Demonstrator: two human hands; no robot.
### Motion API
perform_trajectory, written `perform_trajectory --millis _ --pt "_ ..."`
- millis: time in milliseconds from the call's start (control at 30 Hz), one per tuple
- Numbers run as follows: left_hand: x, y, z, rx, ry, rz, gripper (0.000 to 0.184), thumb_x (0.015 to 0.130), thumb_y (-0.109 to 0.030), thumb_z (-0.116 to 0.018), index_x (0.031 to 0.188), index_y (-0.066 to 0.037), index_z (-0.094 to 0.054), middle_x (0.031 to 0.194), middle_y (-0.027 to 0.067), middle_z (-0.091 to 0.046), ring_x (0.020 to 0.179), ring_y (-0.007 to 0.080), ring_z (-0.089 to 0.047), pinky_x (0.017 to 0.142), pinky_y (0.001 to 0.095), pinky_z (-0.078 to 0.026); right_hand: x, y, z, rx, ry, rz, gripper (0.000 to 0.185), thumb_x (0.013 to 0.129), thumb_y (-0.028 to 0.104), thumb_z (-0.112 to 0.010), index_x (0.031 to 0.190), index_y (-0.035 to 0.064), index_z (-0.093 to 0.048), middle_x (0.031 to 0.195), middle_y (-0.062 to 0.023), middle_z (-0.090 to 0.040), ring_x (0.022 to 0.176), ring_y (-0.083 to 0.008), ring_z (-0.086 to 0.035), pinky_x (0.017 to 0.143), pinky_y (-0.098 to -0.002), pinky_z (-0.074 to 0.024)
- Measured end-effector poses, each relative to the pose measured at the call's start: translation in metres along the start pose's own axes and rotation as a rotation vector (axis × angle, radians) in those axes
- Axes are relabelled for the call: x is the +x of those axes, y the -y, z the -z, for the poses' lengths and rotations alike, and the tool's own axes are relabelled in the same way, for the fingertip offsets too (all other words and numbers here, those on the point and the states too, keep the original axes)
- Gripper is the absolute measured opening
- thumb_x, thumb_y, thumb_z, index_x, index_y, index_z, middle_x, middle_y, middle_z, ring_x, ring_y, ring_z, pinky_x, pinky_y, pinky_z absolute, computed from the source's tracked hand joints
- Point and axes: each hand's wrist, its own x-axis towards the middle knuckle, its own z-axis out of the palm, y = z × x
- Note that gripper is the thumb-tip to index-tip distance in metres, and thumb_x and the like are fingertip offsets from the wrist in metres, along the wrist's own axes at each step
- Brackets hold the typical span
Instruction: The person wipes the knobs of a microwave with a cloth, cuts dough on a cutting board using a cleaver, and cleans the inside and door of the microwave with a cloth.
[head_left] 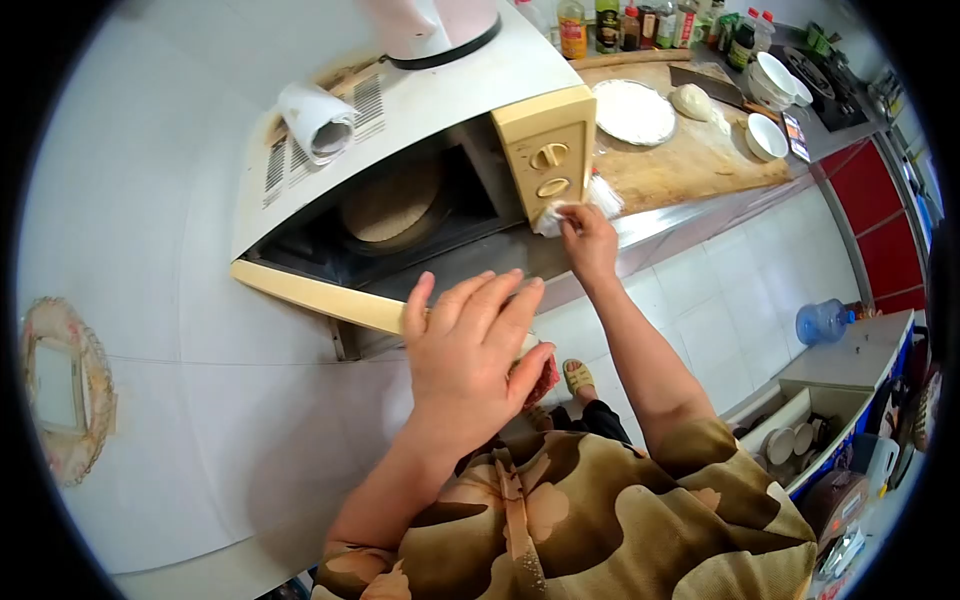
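In front of me stands a microwave with cream trim, its door swung open toward me. A round, pale beige item lies inside on the dark floor of the oven; I cannot tell its kind. My left hand is held over the door's near end, fingers spread and nothing visible in it. At the lower corner of the control panel, my right hand pinches a crumpled white cloth or tissue. Two knobs sit just above those fingers.
A paper roll and a pink appliance rest atop the microwave. To the right, a wooden board bears a plate of white flour, dough, a knife and a bowl. Several bottles line the back. An open drawer juts out right.
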Motion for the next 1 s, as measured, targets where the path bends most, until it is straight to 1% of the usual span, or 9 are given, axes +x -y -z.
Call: perform_trajectory --millis 67,167,267,433,533,700,767,867,1000 --pt "-0.001 0.000 0.003 -0.001 0.003 0.008 0.052 0.078 -0.030 -0.078 0.126 -0.014 -0.067 0.129 0.0033 -0.063 0.119 0.0243 -0.057 0.114 0.0516 -0.026 -0.003 0.002 -0.004 0.105 0.028 -0.067 0.016 0.083 0.004 -0.070 0.097 0.0102 -0.071 0.089 -0.0094 -0.067 0.075 -0.0251 -0.068 0.068 -0.0370 -0.0537" --pt "-0.005 -0.002 0.000 -0.014 0.001 0.002 0.051 0.078 -0.030 -0.078 0.124 -0.013 -0.068 0.127 0.0034 -0.064 0.118 0.0246 -0.058 0.114 0.0510 -0.027 0.014 0.034 0.016 0.139 -0.138 0.011 0.016 0.084 0.004 -0.071 0.098 0.0101 -0.071 0.089 -0.0082 -0.067 0.074 -0.0238 -0.069 0.066 -0.0355 -0.0537" --pt "-0.003 -0.003 0.002 -0.008 -0.014 0.012 0.050 0.077 -0.029 -0.078 0.123 -0.013 -0.069 0.125 0.0037 -0.065 0.117 0.0250 -0.058 0.114 0.0505 -0.027 0.030 0.046 0.011 -0.045 -0.092 0.180 0.013 0.083 0.005 -0.071 0.095 0.0121 -0.071 0.089 -0.0061 -0.068 0.072 -0.0235 -0.069 0.064 -0.0346 -0.0542" --pt "-0.004 -0.004 0.004 -0.016 0.012 0.018 0.052 0.076 -0.028 -0.079 0.124 -0.012 -0.068 0.126 0.0038 -0.065 0.119 0.0252 -0.058 0.115 0.0510 -0.026 0.022 0.057 0.008 -0.241 -0.103 0.245 0.015 0.082 0.010 -0.072 0.095 0.0148 -0.071 0.091 -0.0060 -0.068 0.073 -0.0289 -0.068 0.062 -0.0395 -0.0544" --pt "-0.005 -0.005 0.003 -0.011 0.020 0.036 0.053 0.076 -0.028 -0.079 0.125 -0.012 -0.068 0.127 0.0033 -0.064 0.120 0.0250 -0.057 0.116 0.0520 -0.025 0.020 0.060 0.005 -0.301 -0.050 0.285 0.013 0.083 0.008 -0.068 0.095 0.0129 -0.070 0.088 -0.0072 -0.064 0.070 -0.0314 -0.067 0.061 -0.0420 -0.0547" --pt "-0.002 -0.004 0.000 -0.001 0.009 0.016 0.054 0.077 -0.028 -0.078 0.127 -0.012 -0.066 0.128 0.0035 -0.063 0.121 0.0247 -0.056 0.115 0.0536 -0.025 0.028 0.059 0.015 -0.312 0.011 0.328 0.010 0.084 0.009 -0.069 0.091 0.0136 -0.072 0.087 -0.0041 -0.066 0.070 -0.0292 -0.067 0.061 -0.0399 -0.0540" --pt "-0.001 -0.004 0.001 0.000 0.003 0.010 0.054 0.077 -0.026 -0.078 0.127 -0.011 -0.066 0.128 0.0037 -0.063 0.121 0.0247 -0.056 0.115 0.0535 -0.025 0.034 0.059 0.025 -0.271 0.162 0.350 0.010 0.081 0.009 -0.068 0.090 0.0122 -0.072 0.087 -0.0061 -0.065 0.071 -0.0303 -0.067 0.061 -0.0423 -0.0546" --pt "0.001 -0.005 0.001 0.003 0.005 0.010 0.053 0.077 -0.025 -0.078 0.127 -0.011 -0.066 0.128 0.0038 -0.063 0.122 0.0246 -0.056 0.115 0.0533 -0.025 0.033 0.060 0.029 -0.160 0.005 0.300 0.008 0.081 0.011 -0.069 0.089 0.0118 -0.071 0.087 -0.0065 -0.065 0.071 -0.0299 -0.068 0.061 -0.0424 -0.0544" --pt "-0.002 -0.004 0.001 0.006 0.016 0.017 0.054 0.077 -0.025 -0.079 0.127 -0.011 -0.065 0.128 0.0039 -0.063 0.122 0.0247 -0.056 0.115 0.0531 -0.025 0.027 0.061 0.009 -0.191 -0.042 0.240 0.010 0.083 0.008 -0.068 0.090 0.0129 -0.072 0.088 -0.0050 -0.067 0.072 -0.0300 -0.068 0.063 -0.0406 -0.0545"
